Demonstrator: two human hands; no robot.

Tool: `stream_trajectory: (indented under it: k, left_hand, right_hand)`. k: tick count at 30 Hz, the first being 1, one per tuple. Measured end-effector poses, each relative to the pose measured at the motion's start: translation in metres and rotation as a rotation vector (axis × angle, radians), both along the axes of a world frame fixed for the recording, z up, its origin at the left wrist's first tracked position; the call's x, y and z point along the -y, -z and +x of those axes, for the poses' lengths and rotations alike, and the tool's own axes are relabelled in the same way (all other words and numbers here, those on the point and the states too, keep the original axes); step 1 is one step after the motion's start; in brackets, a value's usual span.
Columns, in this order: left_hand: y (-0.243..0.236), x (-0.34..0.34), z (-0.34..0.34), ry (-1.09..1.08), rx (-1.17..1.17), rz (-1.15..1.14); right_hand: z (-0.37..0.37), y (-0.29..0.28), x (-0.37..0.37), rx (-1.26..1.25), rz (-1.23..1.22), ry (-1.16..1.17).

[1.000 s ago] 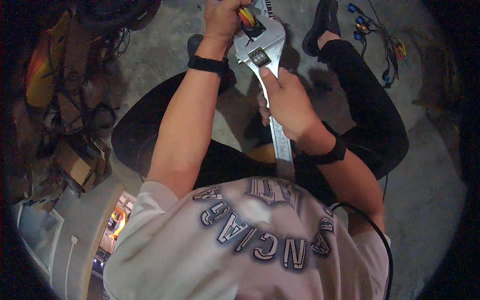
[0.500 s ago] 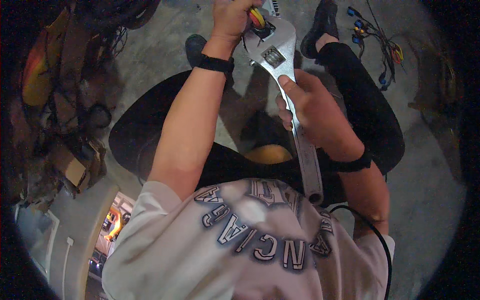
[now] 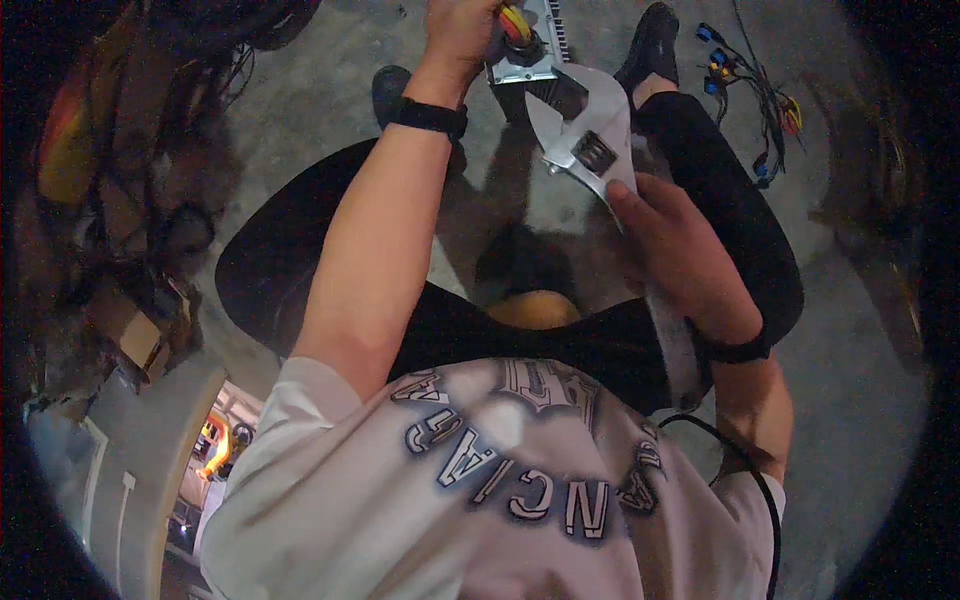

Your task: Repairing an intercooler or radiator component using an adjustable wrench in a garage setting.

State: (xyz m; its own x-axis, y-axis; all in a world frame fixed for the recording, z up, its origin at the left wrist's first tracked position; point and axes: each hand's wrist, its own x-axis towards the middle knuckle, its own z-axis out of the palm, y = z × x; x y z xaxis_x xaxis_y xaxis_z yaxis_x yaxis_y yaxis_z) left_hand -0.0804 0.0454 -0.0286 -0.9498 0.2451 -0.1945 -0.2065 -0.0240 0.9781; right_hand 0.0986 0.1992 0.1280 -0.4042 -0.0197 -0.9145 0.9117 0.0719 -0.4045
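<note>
My right hand (image 3: 680, 235) is wrapped round the handle of a large silver adjustable wrench (image 3: 612, 120), with the thumb along its neck. The wrench's jaws stand apart with nothing between them, just below a finned metal box (image 3: 543, 45). Red and yellow cables (image 3: 514, 22) come out of a dark round fitting on the box's near end. At the upper edge my left hand (image 3: 462, 38) is closed at these cables; its fingertips are partly cut off by the frame.
Loose wiring harnesses with blue connectors (image 3: 718, 65) lie on the concrete floor at the upper right. Cardboard (image 3: 125, 325) and dark cables pile up on the left. My bent legs flank the work, and a black cord (image 3: 745, 450) hangs by my right arm.
The wrench has come off the fitting at the cable end and moved down and to the right with my right hand, uncovering the box's end. My left hand stays nearly in place.
</note>
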Motion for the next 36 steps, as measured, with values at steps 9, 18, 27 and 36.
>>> stream_trajectory:
  k: [9,18,27,36]
  left_hand:
    - [0.008,0.014,0.001,0.123,0.092,-0.056]
    - [0.034,0.024,-0.019,0.193,0.103,0.134]
    - [0.007,0.010,-0.015,0.280,-0.160,-0.043]
    - [-0.011,-0.009,-0.004,0.246,0.016,0.193]
  right_hand:
    - [-0.034,0.005,-0.021,-0.174,0.319,-0.295]
    - [-0.084,0.004,-0.032,-0.293,0.356,-0.312]
    - [-0.105,0.036,-0.090,-0.218,0.293,-0.577]
    - [-0.115,0.041,-0.090,-0.187,0.309,-0.813]
